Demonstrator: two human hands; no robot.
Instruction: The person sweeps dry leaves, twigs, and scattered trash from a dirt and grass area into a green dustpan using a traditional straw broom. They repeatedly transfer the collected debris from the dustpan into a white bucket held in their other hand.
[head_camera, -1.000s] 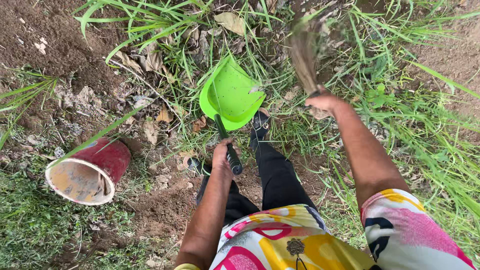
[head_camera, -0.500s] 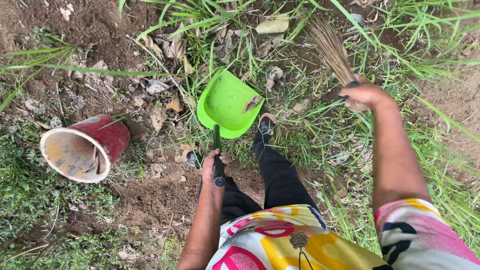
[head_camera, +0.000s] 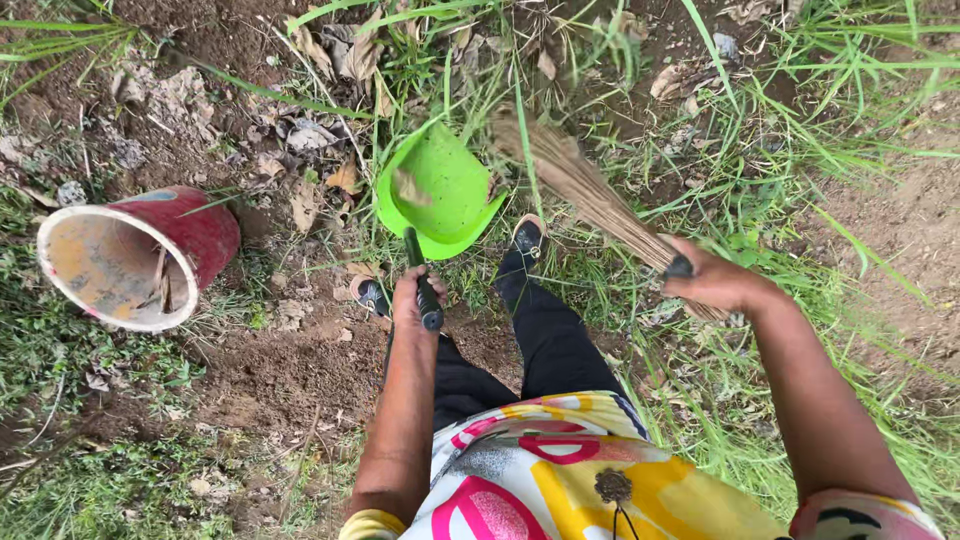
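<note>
My left hand (head_camera: 410, 300) grips the dark handle of a bright green dustpan (head_camera: 440, 190), whose scoop rests tilted on the ground just ahead of my feet, with a dry leaf inside it. My right hand (head_camera: 715, 280) holds a bundle of thin brown broom sticks (head_camera: 580, 185). The bristle end of the broom points toward the dustpan's right edge and looks blurred. My black-trousered legs and dark shoes (head_camera: 527, 238) stand between the two hands.
A red bucket (head_camera: 140, 255) lies on its side to the left, its muddy inside facing me. Dry leaves (head_camera: 310, 190) litter the bare soil behind it. Long grass (head_camera: 800, 130) covers the right side and the top.
The broom has swung down and left, from raised at the upper right to beside the dustpan. The dustpan stays in my left hand.
</note>
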